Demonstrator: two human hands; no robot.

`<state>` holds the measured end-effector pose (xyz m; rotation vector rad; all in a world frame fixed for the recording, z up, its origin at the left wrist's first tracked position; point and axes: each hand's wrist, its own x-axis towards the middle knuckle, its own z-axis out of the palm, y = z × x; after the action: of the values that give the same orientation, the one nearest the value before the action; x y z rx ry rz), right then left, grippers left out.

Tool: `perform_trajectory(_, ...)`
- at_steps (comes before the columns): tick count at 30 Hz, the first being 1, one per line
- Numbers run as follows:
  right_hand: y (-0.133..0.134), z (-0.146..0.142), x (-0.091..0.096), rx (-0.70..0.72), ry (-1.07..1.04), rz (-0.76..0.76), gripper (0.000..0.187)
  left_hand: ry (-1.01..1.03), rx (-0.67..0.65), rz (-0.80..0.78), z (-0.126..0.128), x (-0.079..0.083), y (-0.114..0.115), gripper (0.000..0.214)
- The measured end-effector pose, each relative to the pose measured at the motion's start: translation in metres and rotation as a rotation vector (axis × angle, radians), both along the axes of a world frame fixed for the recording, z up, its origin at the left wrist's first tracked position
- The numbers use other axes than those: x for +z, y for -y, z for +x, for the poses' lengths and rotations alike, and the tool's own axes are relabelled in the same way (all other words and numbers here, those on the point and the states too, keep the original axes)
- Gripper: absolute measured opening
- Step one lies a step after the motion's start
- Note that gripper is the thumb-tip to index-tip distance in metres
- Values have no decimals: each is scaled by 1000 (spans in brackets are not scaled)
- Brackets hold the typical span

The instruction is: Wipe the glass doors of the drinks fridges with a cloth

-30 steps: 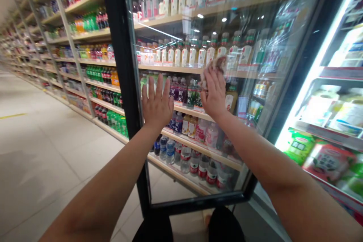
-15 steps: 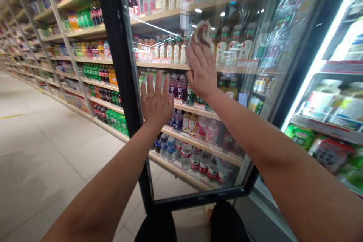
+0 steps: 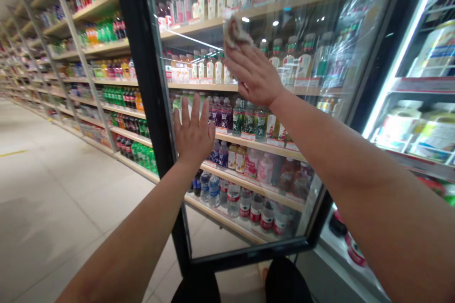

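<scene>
In front of me a glass door (image 3: 249, 244) with a black frame stands swung open. My left hand (image 3: 194, 132) lies flat on the glass near its left edge, fingers spread, holding nothing. Higher up, toward the middle of the pane, my right hand (image 3: 254, 73) presses a crumpled, pale cloth with brownish patches (image 3: 235, 33) against the glass. The cloth sticks out past the fingertips, and part of it is hidden under the hand. Bottles on shelves show through the pane behind both hands.
Long shelves of drink bottles (image 3: 119, 92) run away on the left beside the tiled floor (image 3: 46, 203). To the right, the lit fridge interior (image 3: 419, 118) holds bottles and packets on racks. My legs (image 3: 289, 281) are just below the door's bottom edge.
My right hand and the cloth have moved left across the glass, and the hand now tilts more to the left. My left hand stays in place on the pane.
</scene>
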<state>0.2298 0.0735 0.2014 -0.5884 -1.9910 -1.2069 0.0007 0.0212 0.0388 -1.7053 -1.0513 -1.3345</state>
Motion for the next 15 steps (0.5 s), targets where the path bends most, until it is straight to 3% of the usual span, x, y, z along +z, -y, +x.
perform_trajectory(2, 2, -2, -5, 19, 144, -27, 64, -5, 2, 29, 0, 0, -1, 69)
perform_trajectory(3, -1, -2, -5, 29, 110, -21, 64, -9, 4, 46, 0, 0, -1, 70)
perform_trajectory(9, -31, 5, 6, 137, -736, 149, 60, -13, 2, 44, -2, 0, -2, 72)
perform_trajectory(11, -26, 4, 3, 86, -656, 144, 58, -8, 19, 18, -2, 0, -1, 71)
perform_trajectory(15, 8, -2, -6, -63, -234, 28, 60, -8, 44, 18, -1, 1, 0, 70)
